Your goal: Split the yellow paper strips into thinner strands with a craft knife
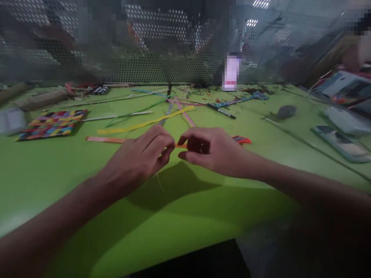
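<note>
Both hands are over the middle of the green table, meeting almost fingertip to fingertip. The left hand is closed, thumb and forefinger pinched on one end of a thin orange strip. The right hand is likewise closed, its fingertips clamped on the same strip just beside the left; only a short length of orange shows between them. The strip is held just above the table surface, level, near the centre.

Observed beyond the hands: a yellow strip lying slantwise, a pink strip crossing it, a salmon-coloured strip flat to the left of the left hand, and green strips further toward the far edge. A red-handled object, partly hidden behind the right hand, cannot be identified with certainty.

Toward the far left corner lies a woven mat of many colours. A black pen lies toward the far edge, right of centre, with a blue patterned strip beyond it. A grey rounded object sits well apart to the right. A phone lies near the right edge. A perforated metal screen stands along the far edge
</note>
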Available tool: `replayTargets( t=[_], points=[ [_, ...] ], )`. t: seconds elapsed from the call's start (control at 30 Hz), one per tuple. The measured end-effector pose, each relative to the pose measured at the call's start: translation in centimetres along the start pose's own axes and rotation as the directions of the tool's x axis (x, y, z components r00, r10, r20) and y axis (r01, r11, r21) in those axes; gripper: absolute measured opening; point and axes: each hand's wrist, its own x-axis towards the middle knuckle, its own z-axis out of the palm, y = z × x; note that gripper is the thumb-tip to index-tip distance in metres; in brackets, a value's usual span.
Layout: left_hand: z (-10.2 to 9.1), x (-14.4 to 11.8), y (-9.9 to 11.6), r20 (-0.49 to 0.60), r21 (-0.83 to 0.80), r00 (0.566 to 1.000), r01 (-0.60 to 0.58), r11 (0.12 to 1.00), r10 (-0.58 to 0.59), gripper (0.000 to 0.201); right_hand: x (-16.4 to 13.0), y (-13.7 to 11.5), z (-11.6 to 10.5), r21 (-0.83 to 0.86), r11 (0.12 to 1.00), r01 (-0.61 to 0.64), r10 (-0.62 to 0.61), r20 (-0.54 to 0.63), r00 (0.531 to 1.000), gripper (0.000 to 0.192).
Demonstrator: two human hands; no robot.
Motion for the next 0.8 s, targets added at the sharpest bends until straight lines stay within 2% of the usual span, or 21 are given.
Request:
replayTargets(
  t=[0.13, 0.2, 0.37, 0.5, 0.6, 0.67, 0.8],
  points=[
    [-0.5, 0.2, 0.4, -0.028, -0.086, 0.999, 0.023, 0.996, -0.026, 0.009, -0.2, -0.1, 1.3, -0.038, 0.994, 0.098, -0.103, -0.152, 0.983, 0.007],
    [-0.7, 0.3, 0.5, -0.019, -0.161, 0.998, 0.061, 0.985, -0.064, 0.01, -0.4, 0.3, 1.3, -0.019, 0.991, 0.136, -0.137, -0.186, 0.973, 0.007],
    [-0.2, 0.4, 0.4, 0.057, -0.328, 0.986, 0.166, 0.93, -0.156, 0.008, -0.7, 1.2, 1.1, 0.007, 0.989, 0.15, -0.145, -0.211, 0.967, 0.007],
    [0.7, 0.2, 0.4, 0.152, -0.442, 0.968, 0.247, 0.862, -0.2, 0.005, -0.8, 1.6, 1.4, -0.072, 0.979, 0.19, -0.201, -0.211, 0.957, 0.008],
    [1.1, 0.1, 0.5, 0.185, -0.466, 0.956, 0.291, 0.835, -0.23, 0.009, -0.8, 1.8, 1.7, -0.17, 0.955, 0.244, -0.276, -0.203, 0.94, 0.011],
    [1.1, 0.1, 0.5, 0.18, -0.457, 0.959, 0.278, 0.845, -0.218, 0.009, -0.7, 1.9, 1.8, -0.207, 0.941, 0.269, -0.31, -0.197, 0.93, 0.012],
    [0.9, 0.1, 0.8, 0.164, -0.456, 0.961, 0.274, 0.847, -0.223, 0.009, -0.7, 1.8, 1.9, -0.195, 0.951, 0.239, -0.277, -0.198, 0.94, 0.011]
  ],
)
